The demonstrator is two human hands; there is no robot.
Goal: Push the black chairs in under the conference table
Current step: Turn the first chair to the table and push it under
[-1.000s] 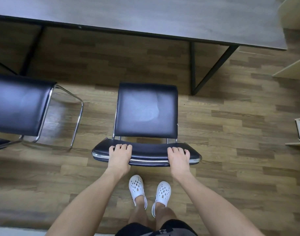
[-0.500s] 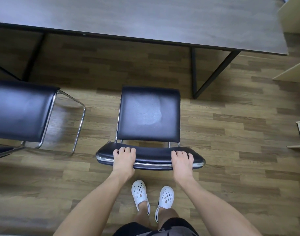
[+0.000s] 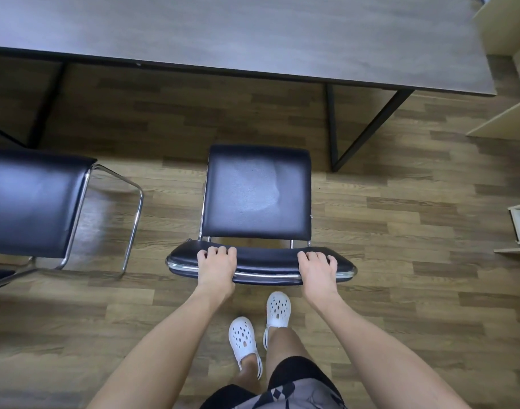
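Since a moment ago the chair (image 3: pixel 257 193) has slid slightly toward the table (image 3: pixel 253 33), and the right shoe (image 3: pixel 279 309) has stepped forward. Left hand (image 3: pixel 216 268) and right hand (image 3: pixel 318 270) grip its backrest top, fingers curled over. Its seat lies just ahead of them, short of the table edge; a second chair (image 3: pixel 31 202) stands left of the left hand.

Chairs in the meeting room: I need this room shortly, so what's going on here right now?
A person stands behind a black chair, left hand and right hand both gripping the top of its backrest. The chair faces the conference table, but its seat shows whole, short of the table's near edge, so it is not yet pushed in. A second black chair on the left also stands out from the table.
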